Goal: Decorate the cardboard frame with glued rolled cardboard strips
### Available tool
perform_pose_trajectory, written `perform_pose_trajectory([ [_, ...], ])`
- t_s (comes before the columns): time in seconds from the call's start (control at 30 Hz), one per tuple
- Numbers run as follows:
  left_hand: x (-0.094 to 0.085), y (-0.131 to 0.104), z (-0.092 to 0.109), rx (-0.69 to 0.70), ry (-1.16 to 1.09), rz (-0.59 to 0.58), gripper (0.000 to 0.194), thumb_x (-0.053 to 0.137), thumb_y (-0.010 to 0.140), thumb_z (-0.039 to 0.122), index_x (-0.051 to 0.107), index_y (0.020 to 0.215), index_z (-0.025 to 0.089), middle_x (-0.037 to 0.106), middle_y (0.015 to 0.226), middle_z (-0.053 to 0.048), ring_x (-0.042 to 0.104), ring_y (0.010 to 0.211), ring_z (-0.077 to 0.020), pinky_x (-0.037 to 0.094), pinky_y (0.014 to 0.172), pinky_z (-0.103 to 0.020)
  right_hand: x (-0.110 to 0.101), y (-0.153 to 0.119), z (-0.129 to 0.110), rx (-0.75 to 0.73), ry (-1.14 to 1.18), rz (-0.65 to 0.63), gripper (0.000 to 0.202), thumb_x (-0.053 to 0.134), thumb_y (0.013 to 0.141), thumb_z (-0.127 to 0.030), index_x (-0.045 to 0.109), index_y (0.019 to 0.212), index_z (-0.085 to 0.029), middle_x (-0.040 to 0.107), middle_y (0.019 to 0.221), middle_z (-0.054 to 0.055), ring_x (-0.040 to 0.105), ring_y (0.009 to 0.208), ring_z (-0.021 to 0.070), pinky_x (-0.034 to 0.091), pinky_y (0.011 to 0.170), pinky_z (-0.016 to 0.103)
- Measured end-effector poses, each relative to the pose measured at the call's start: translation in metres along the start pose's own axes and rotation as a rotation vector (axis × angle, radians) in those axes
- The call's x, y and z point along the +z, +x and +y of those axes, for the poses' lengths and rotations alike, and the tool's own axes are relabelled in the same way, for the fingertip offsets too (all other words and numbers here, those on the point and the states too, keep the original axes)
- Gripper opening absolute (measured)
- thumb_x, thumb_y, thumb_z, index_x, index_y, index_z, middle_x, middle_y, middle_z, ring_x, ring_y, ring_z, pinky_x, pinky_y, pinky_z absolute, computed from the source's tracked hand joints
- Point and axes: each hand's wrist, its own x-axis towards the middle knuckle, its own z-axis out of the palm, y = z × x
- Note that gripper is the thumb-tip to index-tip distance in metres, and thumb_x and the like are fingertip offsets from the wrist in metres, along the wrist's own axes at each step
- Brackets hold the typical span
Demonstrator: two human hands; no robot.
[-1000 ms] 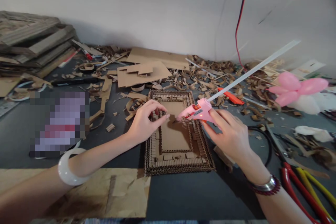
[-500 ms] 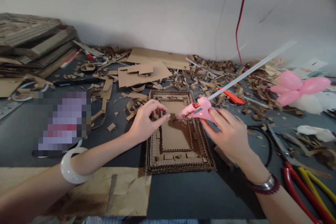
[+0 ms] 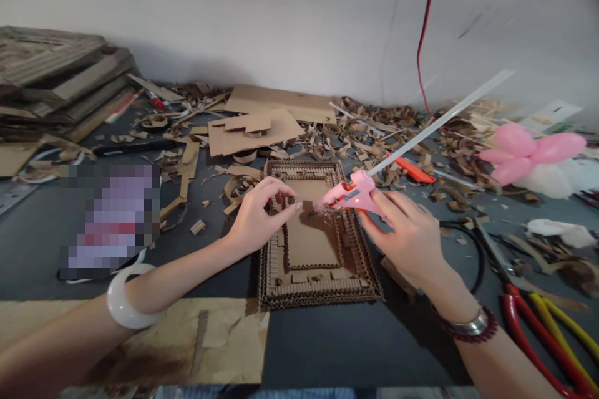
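Observation:
A rectangular cardboard frame (image 3: 322,293) with layered corrugated edges and a plain inner panel lies flat on the dark table. Over its left side is my left hand (image 3: 262,215), thumb and forefinger closed in a pinch; a tiny dark bit shows at the fingertips, too small to make out. My right hand (image 3: 412,234) grips a pink glue gun (image 3: 354,195) above the frame's right side. Its nozzle points left toward my left fingertips, and a small light glows on its body. A long translucent glue stick (image 3: 440,123) sticks out of the gun's back.
Cardboard scraps (image 3: 327,140) and flat sheets (image 3: 281,105) cover the back. Stacked cardboard frames (image 3: 70,81) stand at left, near a blurred purple object (image 3: 112,218). To the right are an orange cutter (image 3: 414,169), red-handled scissors (image 3: 515,318) and pink balloons (image 3: 519,143).
The view has shifted very slightly. Both hands and the glue gun hold nearly the same place over the frame, and the glue stick's far end sits a little further left.

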Motion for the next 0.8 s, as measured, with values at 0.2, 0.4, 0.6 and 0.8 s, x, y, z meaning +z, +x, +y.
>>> perform_pose_trajectory([
  [0.2, -0.0004, -0.0002, 0.0003, 0.000, -0.005, 0.002, 0.005, 0.061, 0.076, 0.018, 0.059, 0.081, 0.017, 0.056, 0.080, -0.002, 0.051, 0.068, -0.0116, 0.042, 0.060, -0.025, 0.0003, -0.0006, 0.0011, 0.015, 0.005, -0.010, 0.020, 0.057, 0.077, -0.022, 0.060, 0.095, -0.014, 0.065, 0.077, 0.005, 0.060, 0.065, 0.0147, 0.045, 0.057, 0.024],
  [0.4, 0.0002, -0.0012, 0.0000, -0.010, 0.003, -0.002, 0.006, 0.061, 0.076, 0.018, 0.059, 0.081, 0.017, 0.056, 0.081, -0.002, 0.050, 0.068, -0.0116, 0.042, 0.060, -0.025, 0.0007, -0.0009, 0.0008, 0.023, 0.027, -0.031, 0.020, 0.056, 0.078, -0.022, 0.059, 0.096, -0.015, 0.065, 0.078, 0.004, 0.061, 0.064, 0.0137, 0.045, 0.055, 0.023],
  [0.6, 0.0008, -0.0003, -0.0002, -0.015, -0.001, -0.007, 0.006, 0.061, 0.076, 0.020, 0.059, 0.081, 0.017, 0.056, 0.080, -0.002, 0.050, 0.066, -0.0114, 0.042, 0.059, -0.024, 0.0007, -0.0016, 0.0032, 0.011, 0.015, -0.014, 0.020, 0.057, 0.077, -0.021, 0.060, 0.096, -0.013, 0.064, 0.077, 0.005, 0.061, 0.064, 0.0147, 0.046, 0.056, 0.024],
  [0.8, 0.0001, -0.0009, 0.0006, -0.010, -0.001, -0.002, 0.005, 0.061, 0.076, 0.019, 0.059, 0.080, 0.017, 0.056, 0.080, -0.002, 0.049, 0.065, -0.0110, 0.042, 0.060, -0.024, 0.0000, -0.0021, 0.0043, 0.038, 0.016, -0.017, 0.020, 0.057, 0.076, -0.020, 0.060, 0.095, -0.014, 0.065, 0.078, 0.004, 0.060, 0.063, 0.0143, 0.045, 0.055, 0.023],
])
